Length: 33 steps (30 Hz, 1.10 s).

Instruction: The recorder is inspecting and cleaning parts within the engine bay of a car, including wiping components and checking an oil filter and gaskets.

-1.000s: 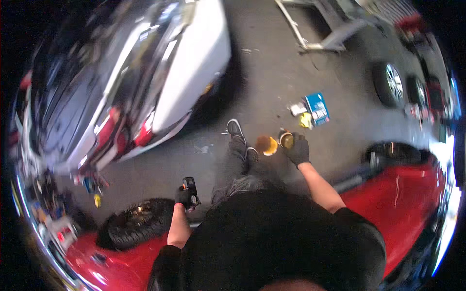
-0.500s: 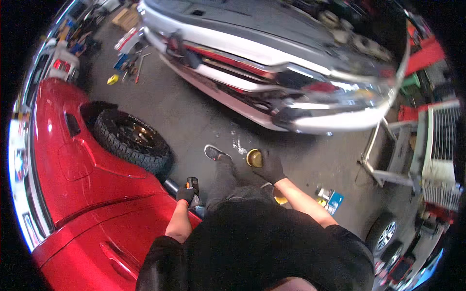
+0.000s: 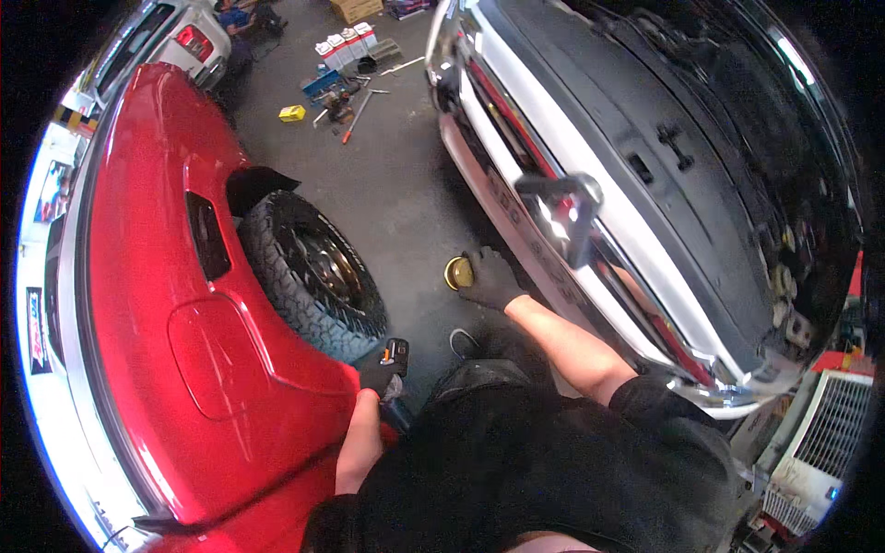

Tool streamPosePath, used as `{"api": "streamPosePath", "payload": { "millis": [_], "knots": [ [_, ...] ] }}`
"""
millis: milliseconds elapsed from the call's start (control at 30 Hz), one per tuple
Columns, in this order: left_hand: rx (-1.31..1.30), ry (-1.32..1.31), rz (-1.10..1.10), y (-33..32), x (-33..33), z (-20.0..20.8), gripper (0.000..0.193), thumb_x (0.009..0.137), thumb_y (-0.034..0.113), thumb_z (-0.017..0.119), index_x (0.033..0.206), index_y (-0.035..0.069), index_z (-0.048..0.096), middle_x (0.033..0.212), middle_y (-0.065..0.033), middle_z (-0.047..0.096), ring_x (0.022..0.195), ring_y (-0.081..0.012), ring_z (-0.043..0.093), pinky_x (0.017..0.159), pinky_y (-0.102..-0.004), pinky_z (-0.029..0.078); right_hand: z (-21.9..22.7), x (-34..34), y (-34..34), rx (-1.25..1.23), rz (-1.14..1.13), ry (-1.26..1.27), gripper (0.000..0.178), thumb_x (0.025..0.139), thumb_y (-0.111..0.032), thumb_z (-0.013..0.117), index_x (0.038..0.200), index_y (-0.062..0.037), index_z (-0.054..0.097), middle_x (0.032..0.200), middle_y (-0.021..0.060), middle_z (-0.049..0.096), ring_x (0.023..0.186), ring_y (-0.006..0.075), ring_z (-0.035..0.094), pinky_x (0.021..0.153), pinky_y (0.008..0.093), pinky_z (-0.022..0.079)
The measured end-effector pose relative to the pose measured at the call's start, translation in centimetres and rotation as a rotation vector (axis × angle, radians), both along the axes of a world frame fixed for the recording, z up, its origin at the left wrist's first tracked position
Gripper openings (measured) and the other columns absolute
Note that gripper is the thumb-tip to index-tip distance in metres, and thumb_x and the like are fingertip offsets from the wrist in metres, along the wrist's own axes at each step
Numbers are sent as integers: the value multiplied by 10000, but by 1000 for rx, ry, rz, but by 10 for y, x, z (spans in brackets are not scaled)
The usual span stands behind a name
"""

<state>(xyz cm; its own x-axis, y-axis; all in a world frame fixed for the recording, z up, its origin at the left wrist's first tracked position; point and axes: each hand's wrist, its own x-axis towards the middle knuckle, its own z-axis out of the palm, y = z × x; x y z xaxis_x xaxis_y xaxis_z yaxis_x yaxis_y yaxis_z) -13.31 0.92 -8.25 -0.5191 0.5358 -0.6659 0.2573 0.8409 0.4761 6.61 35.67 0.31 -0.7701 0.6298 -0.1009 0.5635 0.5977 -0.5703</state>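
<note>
A: How far along does the work look?

B: Midway, I'd judge. The right hand (image 3: 493, 281), in a black glove, is stretched out with its fingers closed on a round yellow can (image 3: 458, 273) held in front of the white vehicle's bumper (image 3: 516, 207), above the concrete floor (image 3: 387, 184). The can is carried, not set down anywhere. I cannot tell whether anything has been poured or applied.

A: And the other hand?

B: The left hand (image 3: 383, 369), gloved too, is clenched around a small dark device (image 3: 396, 351) with a touch of orange, held low beside the red car (image 3: 175, 304) and near its black tyre (image 3: 318, 267).

A: Counts?

B: One yellow can, one handheld device, two gloved hands. One tyre in full sight on the red car. Three vehicles: the red one, the white one with its hood up, and a silver one (image 3: 180, 37) at the top left. On the floor further off lie scattered tools (image 3: 346, 92) and a row of about four white bottles (image 3: 346, 41); those are too small to count surely.
</note>
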Motion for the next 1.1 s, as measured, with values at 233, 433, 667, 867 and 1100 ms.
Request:
{"api": "streamPosePath", "payload": {
  "millis": [233, 433, 667, 867, 1100],
  "knots": [
    [199, 158, 142, 101, -130, 16, 406, 729, 344, 788, 1003, 51, 723, 881, -192, 727, 850, -360, 706, 738, -469, 521, -9, -175, 106, 11, -16, 62, 710, 664, -329, 822, 1261, -57, 553, 1155, 247, 588, 1075, 434, 593, 923, 517, 492],
    [68, 204, 215, 190, -254, 6, 465, 762, 372, 775, 1107, 63, 732, 965, -220, 735, 899, -384, 712, 776, -460, 539, -42, -347, 232, -12, -47, 162, 658, 688, -335, 815, 1228, -49, 570, 1123, 259, 606, 1007, 447, 612, 867, 535, 501],
    [69, 23, 503, 234, -402, -32, 411, 777, 366, 758, 1053, 66, 710, 936, -207, 734, 890, -380, 710, 743, -478, 530, -31, -537, 373, 40, 36, 223, 693, 679, -346, 824, 1254, -59, 564, 1108, 247, 631, 1057, 436, 605, 897, 515, 500],
    [-38, 56, 532, 331, -494, -88, 437, 761, 374, 789, 1076, 78, 717, 934, -140, 737, 837, -286, 698, 738, -425, 528, -23, -682, 512, 105, 17, 158, 663, 682, -354, 819, 1231, -73, 574, 1124, 243, 632, 1024, 426, 624, 894, 508, 511],
    [512, -1543, 1513, 372, -633, -194, 410, 868, 430, 664, 1078, 82, 721, 946, -158, 734, 842, -299, 692, 709, -462, 520, -73, -836, 651, 120, 16, 1, 691, 672, -385, 819, 1246, -95, 567, 1114, 257, 606, 1007, 434, 622, 858, 517, 528]
  ]
}}
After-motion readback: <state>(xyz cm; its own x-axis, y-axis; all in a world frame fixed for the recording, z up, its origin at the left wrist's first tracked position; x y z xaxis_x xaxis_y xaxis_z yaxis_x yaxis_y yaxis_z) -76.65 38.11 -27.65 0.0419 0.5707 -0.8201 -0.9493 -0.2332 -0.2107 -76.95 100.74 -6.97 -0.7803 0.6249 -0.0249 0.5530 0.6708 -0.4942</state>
